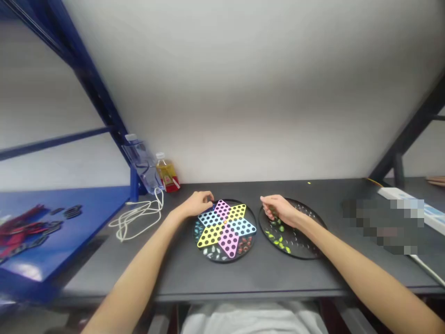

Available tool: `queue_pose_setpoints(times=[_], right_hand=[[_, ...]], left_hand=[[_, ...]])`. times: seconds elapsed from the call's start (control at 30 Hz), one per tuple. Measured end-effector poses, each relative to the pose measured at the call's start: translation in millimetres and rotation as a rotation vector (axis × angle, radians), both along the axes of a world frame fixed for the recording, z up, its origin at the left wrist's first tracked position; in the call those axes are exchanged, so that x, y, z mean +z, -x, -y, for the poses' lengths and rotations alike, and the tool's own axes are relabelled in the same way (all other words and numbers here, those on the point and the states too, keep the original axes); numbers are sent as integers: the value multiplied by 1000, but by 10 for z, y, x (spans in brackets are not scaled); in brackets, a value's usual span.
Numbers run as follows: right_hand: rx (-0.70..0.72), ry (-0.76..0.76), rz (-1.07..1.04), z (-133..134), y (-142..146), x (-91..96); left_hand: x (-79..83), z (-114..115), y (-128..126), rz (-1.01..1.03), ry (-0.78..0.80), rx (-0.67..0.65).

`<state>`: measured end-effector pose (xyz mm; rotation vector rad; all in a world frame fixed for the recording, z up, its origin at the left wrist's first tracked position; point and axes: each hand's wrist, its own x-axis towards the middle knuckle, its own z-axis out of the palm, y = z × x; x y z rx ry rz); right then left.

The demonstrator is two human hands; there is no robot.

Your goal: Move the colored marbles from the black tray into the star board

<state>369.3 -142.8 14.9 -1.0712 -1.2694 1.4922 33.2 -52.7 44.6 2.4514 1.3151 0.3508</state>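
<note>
A Chinese checkers board (225, 227) with a pink, yellow and blue star lies flat on the dark table. White, red and bluish marbles sit in the pockets around its star. My left hand (199, 203) is at the board's upper left rim, fingers curled towards the thumb; what they grip, if anything, is hidden. To the right lies a round black lid or tray (302, 239) holding green and yellow marbles (278, 241). Over its upper left part is my right hand (279, 208), closed with the fingertips together. I cannot make out what is in it.
A white cable (139, 215), a clear bottle (142, 160) and a yellow-and-red bottle (167, 174) are at the left back. A white power strip (392, 194) and a pixelated dark object (385, 227) lie at the right. A blue surface (86, 222) adjoins on the left.
</note>
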Motion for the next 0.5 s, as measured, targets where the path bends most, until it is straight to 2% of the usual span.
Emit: queue_pose_setpoints(times=[0.5], right_hand=[[53,-7,19,-1,20,6]], left_hand=[[20,15,-19,4,1,-7]])
